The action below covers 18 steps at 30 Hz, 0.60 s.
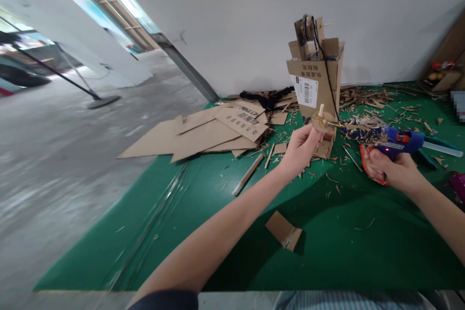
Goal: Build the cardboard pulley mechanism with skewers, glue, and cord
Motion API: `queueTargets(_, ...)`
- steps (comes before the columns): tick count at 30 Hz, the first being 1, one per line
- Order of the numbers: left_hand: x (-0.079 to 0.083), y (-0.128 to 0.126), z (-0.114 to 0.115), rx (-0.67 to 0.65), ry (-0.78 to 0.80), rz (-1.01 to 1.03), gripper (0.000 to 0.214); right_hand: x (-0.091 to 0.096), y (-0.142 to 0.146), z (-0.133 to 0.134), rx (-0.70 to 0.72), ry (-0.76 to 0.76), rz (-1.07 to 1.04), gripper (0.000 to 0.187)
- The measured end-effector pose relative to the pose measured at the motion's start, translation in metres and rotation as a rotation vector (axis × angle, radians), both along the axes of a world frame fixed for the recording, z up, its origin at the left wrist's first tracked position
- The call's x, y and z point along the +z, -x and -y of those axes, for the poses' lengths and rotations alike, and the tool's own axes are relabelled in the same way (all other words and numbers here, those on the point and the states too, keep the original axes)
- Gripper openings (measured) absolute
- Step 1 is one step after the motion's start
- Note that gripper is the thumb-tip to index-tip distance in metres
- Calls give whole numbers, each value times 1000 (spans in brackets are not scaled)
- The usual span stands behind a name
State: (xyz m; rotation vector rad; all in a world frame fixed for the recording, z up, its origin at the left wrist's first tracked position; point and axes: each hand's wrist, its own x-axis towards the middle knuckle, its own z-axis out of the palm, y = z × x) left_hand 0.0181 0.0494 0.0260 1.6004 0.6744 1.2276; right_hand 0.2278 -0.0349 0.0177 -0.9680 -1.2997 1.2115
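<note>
My left hand (301,147) pinches a small round cardboard disc (320,125) with a short wooden stick (321,109) standing up from its middle. Glossy, see-through glue seems to lie on the disc's top. In my right hand (395,169) is a blue hot glue gun (392,140) with a lit orange light and a clear glue stick (443,149) out of its back. Its nozzle touches or nearly touches the disc's right edge; cardboard shreds cling about its front. Behind the disc stands a tall cardboard box (317,75) with a roller and black cord on top.
Flat cardboard sheets (218,128) are piled at the table's back left. Cardboard scraps (366,97) litter the back right. A wooden stick (248,174) and a folded cardboard piece (283,230) lie on the green tabletop (174,242). A white wall (232,24) rises behind.
</note>
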Motion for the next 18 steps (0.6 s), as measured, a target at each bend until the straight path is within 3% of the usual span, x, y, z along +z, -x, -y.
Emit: queueTargets(18,-3,-1,0,-3,-7,2,54,2,-2,1,-7,37,68,42)
